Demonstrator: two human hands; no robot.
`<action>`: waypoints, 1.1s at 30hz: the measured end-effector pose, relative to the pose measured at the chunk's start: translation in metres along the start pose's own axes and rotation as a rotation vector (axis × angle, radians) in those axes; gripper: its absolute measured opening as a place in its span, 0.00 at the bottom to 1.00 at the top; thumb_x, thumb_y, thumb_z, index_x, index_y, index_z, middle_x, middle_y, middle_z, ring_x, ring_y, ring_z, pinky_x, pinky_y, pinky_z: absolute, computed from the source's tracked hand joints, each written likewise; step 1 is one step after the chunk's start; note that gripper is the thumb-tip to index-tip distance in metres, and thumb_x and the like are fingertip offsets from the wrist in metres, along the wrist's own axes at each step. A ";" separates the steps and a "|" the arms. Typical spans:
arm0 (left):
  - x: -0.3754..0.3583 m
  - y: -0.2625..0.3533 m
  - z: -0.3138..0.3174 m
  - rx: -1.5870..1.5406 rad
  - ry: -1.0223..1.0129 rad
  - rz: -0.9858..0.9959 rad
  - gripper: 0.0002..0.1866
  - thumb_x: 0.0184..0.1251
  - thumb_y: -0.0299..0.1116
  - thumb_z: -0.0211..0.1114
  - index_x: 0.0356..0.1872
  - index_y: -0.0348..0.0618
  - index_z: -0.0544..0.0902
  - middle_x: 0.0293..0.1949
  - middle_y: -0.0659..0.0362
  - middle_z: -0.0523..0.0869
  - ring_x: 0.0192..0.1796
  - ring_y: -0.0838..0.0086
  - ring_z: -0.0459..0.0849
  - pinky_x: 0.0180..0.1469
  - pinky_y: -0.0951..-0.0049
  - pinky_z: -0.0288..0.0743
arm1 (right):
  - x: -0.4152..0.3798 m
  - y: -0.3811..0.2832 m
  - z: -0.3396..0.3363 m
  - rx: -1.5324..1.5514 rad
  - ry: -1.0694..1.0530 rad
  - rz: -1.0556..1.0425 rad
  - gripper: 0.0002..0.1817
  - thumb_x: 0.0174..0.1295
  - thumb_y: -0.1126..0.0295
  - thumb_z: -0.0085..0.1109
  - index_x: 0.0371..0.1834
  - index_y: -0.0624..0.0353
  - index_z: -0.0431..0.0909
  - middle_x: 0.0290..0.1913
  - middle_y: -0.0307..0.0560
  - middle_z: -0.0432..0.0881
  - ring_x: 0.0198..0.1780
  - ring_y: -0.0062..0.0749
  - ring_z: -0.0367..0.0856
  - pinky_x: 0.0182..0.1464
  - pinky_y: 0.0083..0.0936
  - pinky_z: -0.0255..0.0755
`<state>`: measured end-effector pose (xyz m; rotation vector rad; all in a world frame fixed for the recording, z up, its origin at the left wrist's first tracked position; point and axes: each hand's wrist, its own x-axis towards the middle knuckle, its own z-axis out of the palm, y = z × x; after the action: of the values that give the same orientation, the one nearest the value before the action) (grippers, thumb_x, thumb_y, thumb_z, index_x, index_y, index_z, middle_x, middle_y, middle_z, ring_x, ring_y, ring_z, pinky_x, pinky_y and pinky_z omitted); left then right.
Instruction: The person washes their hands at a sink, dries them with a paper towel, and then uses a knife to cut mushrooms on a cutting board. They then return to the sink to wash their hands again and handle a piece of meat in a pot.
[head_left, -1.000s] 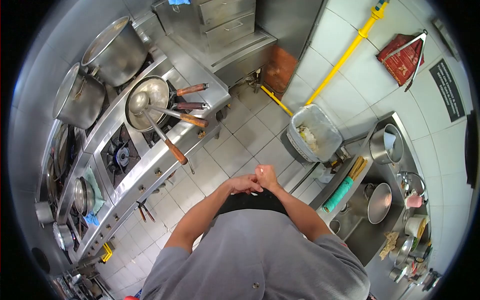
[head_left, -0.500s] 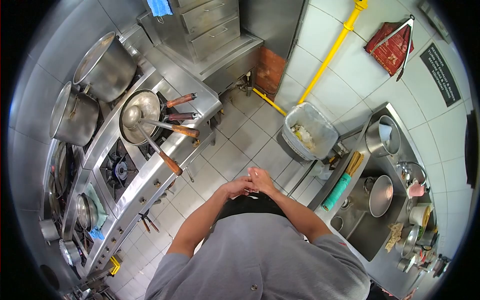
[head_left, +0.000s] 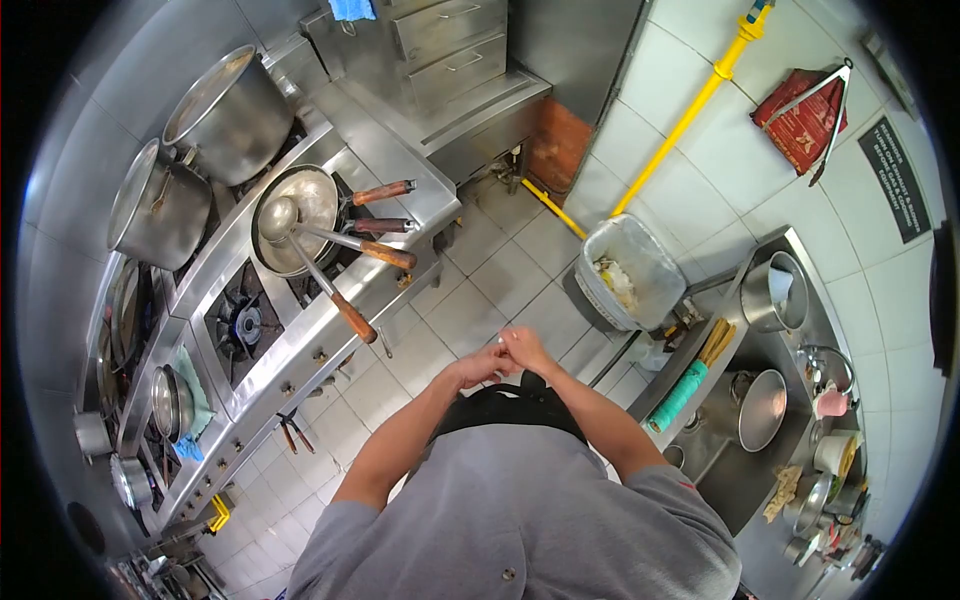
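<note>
My left hand and my right hand meet in front of my waist, touching each other. The fingers of both are curled in. A tiny pale spot shows where they meet, too small to name, and what lies between the fingers is hidden. Just below them is the black cloth at my waist, under my grey shirt.
At left, a stove carries two large pots, pans and two ladles with wooden handles jutting over its front edge. A waste bin stands ahead. At right is a sink with a green-wrapped bundle along its edge.
My view has shifted slightly, so the stove and bin sit a little further right. My hands stay together at the waist, with the fingers slightly rearranged.
</note>
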<state>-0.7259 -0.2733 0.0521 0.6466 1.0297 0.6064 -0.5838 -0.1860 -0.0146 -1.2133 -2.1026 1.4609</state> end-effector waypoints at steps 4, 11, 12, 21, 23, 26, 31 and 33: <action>0.008 -0.007 -0.036 0.423 0.267 0.037 0.22 0.58 0.36 0.69 0.54 0.46 0.77 0.41 0.59 0.84 0.43 0.71 0.82 0.43 0.66 0.77 | 0.033 0.000 -0.012 0.014 0.101 0.178 0.25 0.71 0.50 0.47 0.34 0.61 0.82 0.33 0.63 0.84 0.40 0.64 0.82 0.41 0.50 0.73; -0.029 -0.004 -0.065 1.593 0.713 -0.264 0.27 0.59 0.33 0.64 0.62 0.46 0.73 0.53 0.52 0.83 0.57 0.57 0.81 0.57 0.45 0.71 | 0.035 -0.009 -0.055 -0.218 0.027 0.236 0.22 0.67 0.51 0.53 0.40 0.60 0.85 0.41 0.62 0.86 0.48 0.60 0.83 0.51 0.47 0.74; -0.033 -0.005 -0.066 1.623 0.723 -0.274 0.28 0.59 0.32 0.64 0.63 0.47 0.73 0.54 0.53 0.82 0.58 0.57 0.81 0.58 0.43 0.69 | 0.031 -0.010 -0.057 -0.227 0.022 0.238 0.22 0.67 0.51 0.52 0.38 0.61 0.84 0.40 0.62 0.86 0.47 0.59 0.83 0.49 0.46 0.74; -0.047 -0.023 -0.065 1.610 0.802 -0.278 0.38 0.62 0.33 0.61 0.76 0.50 0.61 0.71 0.47 0.69 0.78 0.52 0.60 0.74 0.31 0.45 | 0.013 0.037 -0.054 -0.286 -0.018 0.302 0.24 0.67 0.50 0.52 0.43 0.63 0.84 0.43 0.65 0.85 0.51 0.60 0.83 0.54 0.46 0.73; -0.048 -0.023 -0.063 1.626 0.797 -0.295 0.38 0.62 0.34 0.61 0.76 0.50 0.61 0.71 0.47 0.69 0.78 0.52 0.59 0.74 0.30 0.44 | 0.011 0.034 -0.057 -0.240 -0.071 0.366 0.25 0.67 0.49 0.52 0.43 0.63 0.84 0.43 0.65 0.85 0.51 0.60 0.82 0.54 0.46 0.73; -0.046 -0.029 -0.063 1.625 0.779 -0.323 0.37 0.63 0.34 0.60 0.76 0.50 0.61 0.71 0.47 0.70 0.78 0.52 0.59 0.74 0.30 0.42 | 0.011 0.040 -0.054 -0.212 -0.070 0.385 0.25 0.68 0.50 0.51 0.43 0.64 0.84 0.45 0.66 0.85 0.53 0.62 0.81 0.55 0.46 0.73; -0.045 -0.028 -0.059 1.600 0.736 -0.357 0.36 0.64 0.34 0.59 0.75 0.50 0.63 0.70 0.47 0.71 0.78 0.52 0.59 0.74 0.29 0.41 | 0.015 0.049 -0.048 0.015 -0.067 0.446 0.22 0.71 0.51 0.50 0.42 0.63 0.80 0.29 0.49 0.83 0.26 0.33 0.82 0.25 0.35 0.74; -0.044 -0.030 -0.058 1.602 0.737 -0.352 0.35 0.64 0.33 0.59 0.75 0.49 0.63 0.69 0.47 0.72 0.78 0.52 0.60 0.73 0.29 0.42 | 0.015 0.031 -0.042 0.155 -0.119 0.509 0.21 0.71 0.52 0.51 0.46 0.62 0.78 0.32 0.49 0.83 0.30 0.33 0.82 0.30 0.34 0.75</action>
<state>-0.7910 -0.3135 0.0340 1.6109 2.2416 -0.5147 -0.5509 -0.1443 -0.0263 -1.7193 -1.7799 1.9059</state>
